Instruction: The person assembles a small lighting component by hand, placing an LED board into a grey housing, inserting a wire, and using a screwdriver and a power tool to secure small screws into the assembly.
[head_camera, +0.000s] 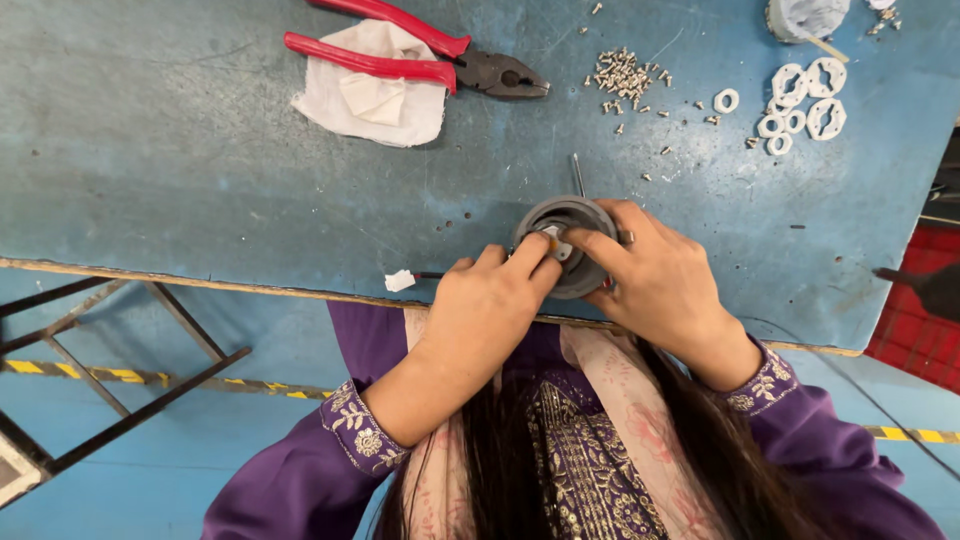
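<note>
The left hand (480, 305) and the right hand (655, 275) meet over a round grey housing (572, 222) that rests on the blue bench (200, 180), just inside the near bench edge. Both hands are closed around the housing: the right hand cups its right side, and the left-hand fingertips (535, 250) press a small part at its centre, meeting the right forefinger there. A thin dark wire ending in a white connector (400, 281) runs out to the left of the housing, lying near the bench edge. A slim metal shaft (577, 173) projects from the far side of the housing. Beyond the housing, a scatter of small metal screws (622, 78) lies on the bench. To the far left of the housing, red-handled pliers (440, 55) lie across a folded white cloth (370, 95). To the far right of the housing, a group of about 6 white plastic rings (800, 100) sits on the bench, with 1 more ring (726, 100) lying apart, closer to the screws. A pale grey container (805, 18) stands at the far bench edge, beyond the rings.
</note>
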